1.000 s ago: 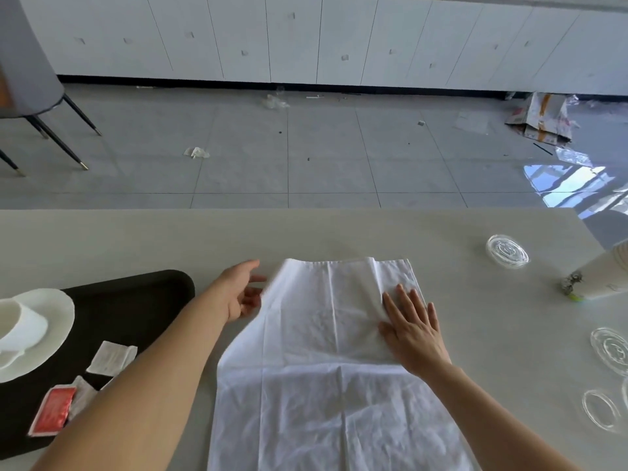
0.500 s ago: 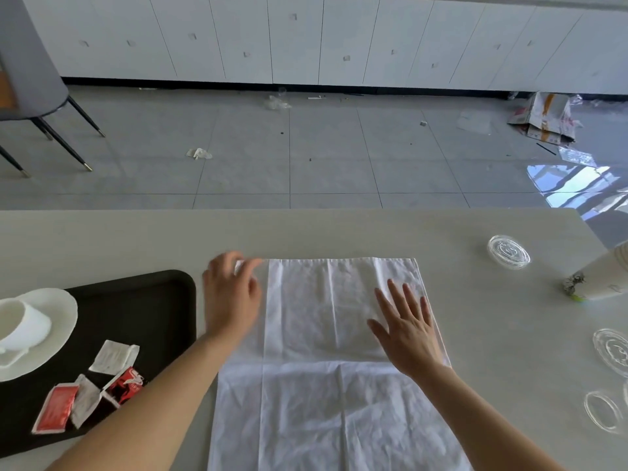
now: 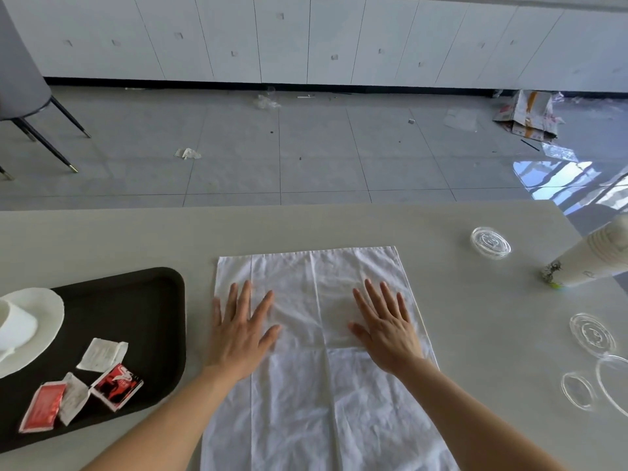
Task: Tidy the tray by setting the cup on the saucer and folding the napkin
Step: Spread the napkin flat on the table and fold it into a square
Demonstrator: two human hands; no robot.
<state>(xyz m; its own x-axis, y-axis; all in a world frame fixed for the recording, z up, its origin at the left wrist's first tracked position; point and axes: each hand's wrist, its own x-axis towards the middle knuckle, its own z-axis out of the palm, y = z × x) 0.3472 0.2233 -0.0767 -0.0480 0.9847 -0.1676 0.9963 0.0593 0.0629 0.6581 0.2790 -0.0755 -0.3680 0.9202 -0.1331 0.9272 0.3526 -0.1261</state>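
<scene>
A white cloth napkin (image 3: 316, 385) lies spread flat on the pale table, running from mid-table to the near edge. My left hand (image 3: 242, 329) rests palm down on its left part, fingers apart. My right hand (image 3: 385, 326) lies flat on its right part, fingers spread as well. Neither hand holds anything. At the far left a black tray (image 3: 146, 311) carries a white saucer (image 3: 46, 312) with a white cup (image 3: 15, 326) standing on it, partly cut off by the frame edge.
Several sauce packets (image 3: 114, 385) lie on the tray. Clear plastic lids (image 3: 490, 242) sit at the right of the table, beside a stack of paper cups (image 3: 591, 260) lying on its side. The table's far edge drops to a tiled floor.
My left hand let go of the napkin's far left corner, spread the left flap outward and now lies flat on it. My right hand stayed pressed on the right part.
</scene>
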